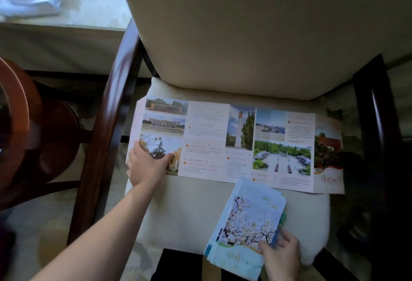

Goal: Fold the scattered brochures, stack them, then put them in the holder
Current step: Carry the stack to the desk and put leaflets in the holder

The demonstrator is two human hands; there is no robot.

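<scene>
Unfolded brochure (pixel 223 142), spread flat across the chair seat (pixel 189 213) — thin, light, floppy, probably best taken by an end panel; left hand (pixel 145 164) grips its left end, right hand (pixel 281 251) clasps the folded stack (pixel 247 225) — near edge.

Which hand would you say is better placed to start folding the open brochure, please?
Left, probably. The left hand already grips the unfolded brochure at its left end, while the right hand holds the folded stack.
</scene>
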